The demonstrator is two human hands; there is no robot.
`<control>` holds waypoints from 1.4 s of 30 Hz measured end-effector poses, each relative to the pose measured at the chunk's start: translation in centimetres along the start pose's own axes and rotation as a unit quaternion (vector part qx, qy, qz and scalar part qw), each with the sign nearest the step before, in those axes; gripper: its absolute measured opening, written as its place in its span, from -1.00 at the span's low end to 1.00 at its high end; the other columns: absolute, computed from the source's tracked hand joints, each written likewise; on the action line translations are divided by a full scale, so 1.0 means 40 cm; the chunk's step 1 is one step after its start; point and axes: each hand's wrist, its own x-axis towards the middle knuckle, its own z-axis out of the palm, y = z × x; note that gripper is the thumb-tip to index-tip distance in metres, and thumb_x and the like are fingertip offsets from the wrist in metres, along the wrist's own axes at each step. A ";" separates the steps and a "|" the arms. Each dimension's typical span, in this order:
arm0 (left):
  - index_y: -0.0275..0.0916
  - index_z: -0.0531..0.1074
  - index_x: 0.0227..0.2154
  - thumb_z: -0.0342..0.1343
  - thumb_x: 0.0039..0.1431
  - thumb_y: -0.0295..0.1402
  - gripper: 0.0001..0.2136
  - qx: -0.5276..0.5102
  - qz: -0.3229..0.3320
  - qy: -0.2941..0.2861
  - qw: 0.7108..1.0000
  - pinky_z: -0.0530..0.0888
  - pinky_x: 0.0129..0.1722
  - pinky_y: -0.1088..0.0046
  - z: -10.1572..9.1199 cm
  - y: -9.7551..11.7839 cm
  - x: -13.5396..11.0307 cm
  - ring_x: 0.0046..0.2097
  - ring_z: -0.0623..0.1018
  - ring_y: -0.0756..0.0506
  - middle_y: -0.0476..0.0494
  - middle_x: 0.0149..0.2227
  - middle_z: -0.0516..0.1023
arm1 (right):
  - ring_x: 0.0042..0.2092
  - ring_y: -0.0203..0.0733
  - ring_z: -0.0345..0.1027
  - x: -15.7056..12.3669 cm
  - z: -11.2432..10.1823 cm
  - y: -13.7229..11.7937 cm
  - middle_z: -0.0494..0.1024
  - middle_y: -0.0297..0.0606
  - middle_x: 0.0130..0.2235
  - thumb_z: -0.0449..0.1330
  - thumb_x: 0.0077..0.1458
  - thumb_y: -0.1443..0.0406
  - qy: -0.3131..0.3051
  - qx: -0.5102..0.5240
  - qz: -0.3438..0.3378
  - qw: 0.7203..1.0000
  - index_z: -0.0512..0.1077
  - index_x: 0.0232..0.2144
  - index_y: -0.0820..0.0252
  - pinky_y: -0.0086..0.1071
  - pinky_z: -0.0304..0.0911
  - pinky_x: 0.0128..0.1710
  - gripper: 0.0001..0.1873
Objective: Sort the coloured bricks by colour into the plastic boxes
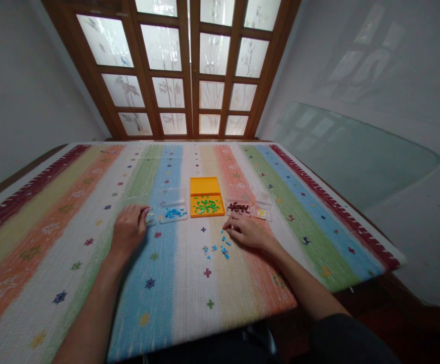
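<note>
My left hand [130, 222] is closed at the near left of a small clear plastic box [150, 216], its curled fingers on the edge; they partly hide the box and its pale contents. My right hand [246, 231] rests low over the cloth, thumb and fingertips drawn together; whatever they hold is too small to make out. Just left of those fingertips lies a small blue piece [222, 231]. More loose blue pieces [225, 251] are scattered on the cloth nearer to me, a few of them pale or shiny.
An open yellow case [205, 186] with green pieces [207, 206] stands mid-table. Left of it is a clear box of blue pieces [173, 213]. To its right are clear boxes with dark brown pieces [238, 208] and yellow pieces [261, 213]. A striped cloth [193, 283] covers the table.
</note>
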 end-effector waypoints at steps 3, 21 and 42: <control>-0.15 0.39 -0.37 -0.10 0.34 -0.24 -0.77 0.054 -0.033 -0.028 0.998 0.45 -0.21 0.17 -0.005 -0.049 -0.008 -0.25 0.52 -0.27 -0.20 -0.36 0.52 | -0.17 -0.17 0.40 -0.001 0.003 0.000 0.51 -0.19 -0.17 0.13 0.14 0.50 -0.010 0.002 0.006 1.000 0.55 -0.20 0.19 -0.27 0.28 -0.11 -0.74; -0.18 0.45 -0.01 -0.06 0.39 -0.36 -0.76 -0.124 0.078 -0.040 0.988 0.55 -0.07 0.21 0.042 0.124 -0.031 -0.18 0.58 -0.16 -0.17 -0.21 0.58 | -0.09 -0.17 0.41 -0.010 -0.016 0.011 0.51 -0.16 -0.10 0.15 0.30 0.39 -0.058 0.069 -0.025 0.996 0.56 -0.05 0.19 -0.25 0.32 -0.02 -0.76; -0.25 0.52 -0.20 0.11 0.30 -0.45 -0.90 -0.177 0.148 -0.151 0.961 0.50 -0.20 0.27 0.134 0.373 -0.123 -0.20 0.49 -0.17 -0.17 -0.25 0.49 | -0.15 -0.16 0.43 -0.018 0.017 -0.031 0.53 -0.15 -0.14 0.23 0.28 0.37 -0.025 0.030 -0.054 0.998 0.60 -0.11 0.22 -0.32 0.32 -0.11 -0.82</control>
